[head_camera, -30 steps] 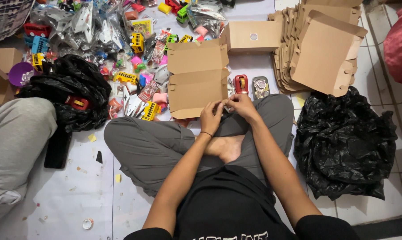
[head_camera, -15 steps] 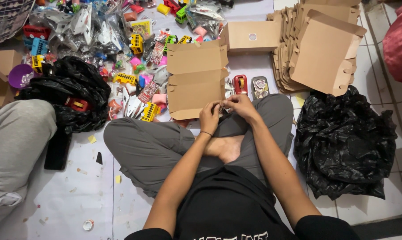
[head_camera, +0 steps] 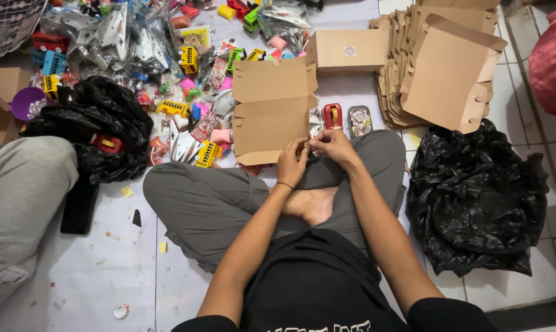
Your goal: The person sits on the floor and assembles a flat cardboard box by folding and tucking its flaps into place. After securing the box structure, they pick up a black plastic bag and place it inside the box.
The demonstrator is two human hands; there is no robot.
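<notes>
I sit cross-legged on the floor. My left hand [head_camera: 292, 162] and my right hand [head_camera: 333, 145] meet over my lap, fingertips pinched together on something small that I cannot make out. Both hands touch the near edge of a flat, unfolded brown cardboard box [head_camera: 272, 110] lying on the floor in front of my knees. A red tape dispenser [head_camera: 332, 115] and a small clear packet [head_camera: 359, 120] lie just beyond my right hand.
A pile of small plastic toys in clear bags [head_camera: 161, 55] covers the floor at upper left. A stack of flat cardboard boxes [head_camera: 444, 67] stands at upper right. Black plastic bags lie at right [head_camera: 474, 197] and left [head_camera: 99, 123]. Another person's grey-clad leg [head_camera: 19, 203] is at left.
My hands have stayed together at the box's near edge, with only small finger movements. The view has shifted slightly.
</notes>
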